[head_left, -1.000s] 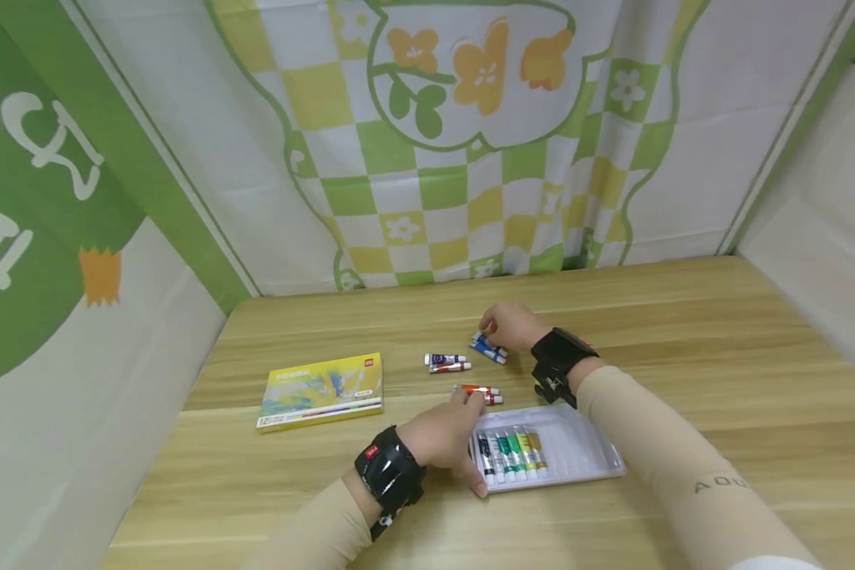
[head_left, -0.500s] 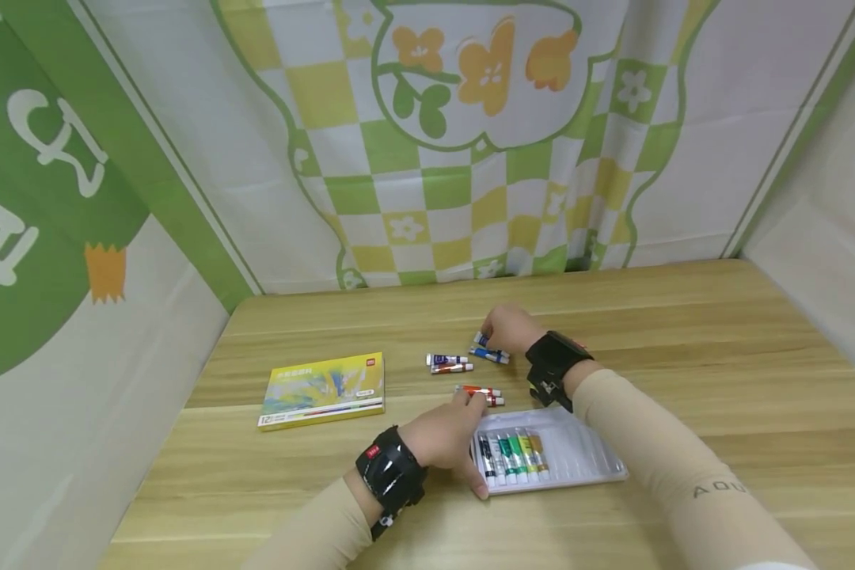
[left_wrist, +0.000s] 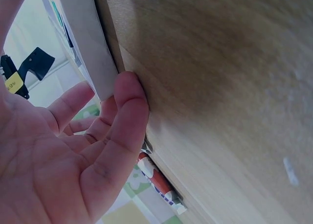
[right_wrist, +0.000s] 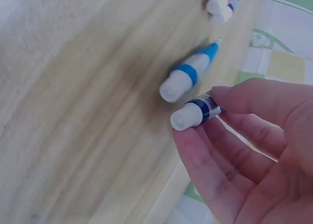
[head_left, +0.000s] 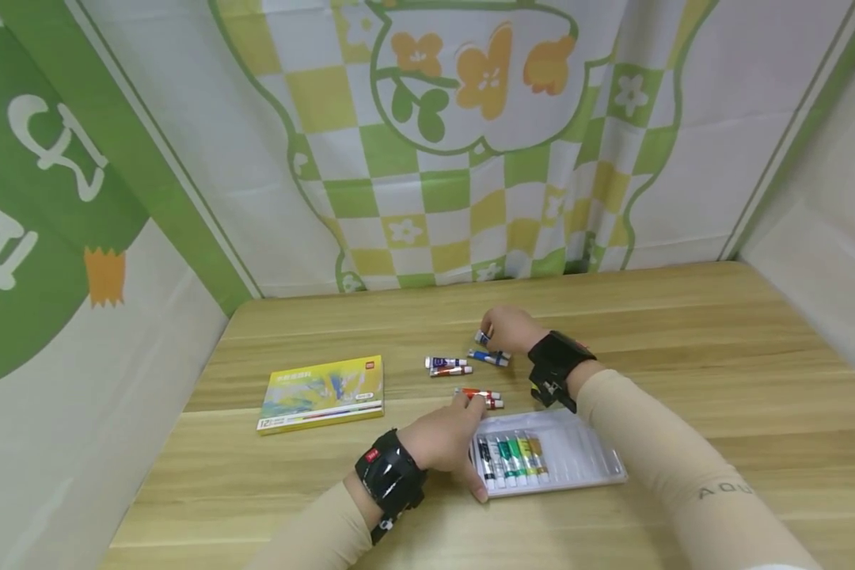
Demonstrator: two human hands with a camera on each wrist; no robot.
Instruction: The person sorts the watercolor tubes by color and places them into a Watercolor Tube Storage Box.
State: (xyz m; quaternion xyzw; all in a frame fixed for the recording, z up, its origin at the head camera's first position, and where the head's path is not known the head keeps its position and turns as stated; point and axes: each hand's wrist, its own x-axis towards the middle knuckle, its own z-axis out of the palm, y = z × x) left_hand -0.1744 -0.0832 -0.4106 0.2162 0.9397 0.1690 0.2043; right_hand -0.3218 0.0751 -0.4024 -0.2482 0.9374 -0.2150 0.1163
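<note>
My right hand pinches a dark blue paint tube between thumb and fingertips, its white cap pointing out of the grip. Close beside it on the table lies a lighter blue paint tube. My left hand holds the left end of a white plastic tray, thumb at the front corner and fingers at the back. In the left wrist view, fingertips press against the tray's side wall. Several paint tubes, black through green to ochre, stand side by side in the tray's left half.
Behind the left fingers lie an orange-red tube and a red one. Farther back, a purple tube and a brownish-red tube lie together. A yellow paint box rests at the left. A patterned curtain hangs behind the table.
The right hand has closed on the dark blue tube and drawn slightly apart from the lighter blue one, which has turned to lie flatter across. The left hand and tray have stayed put.
</note>
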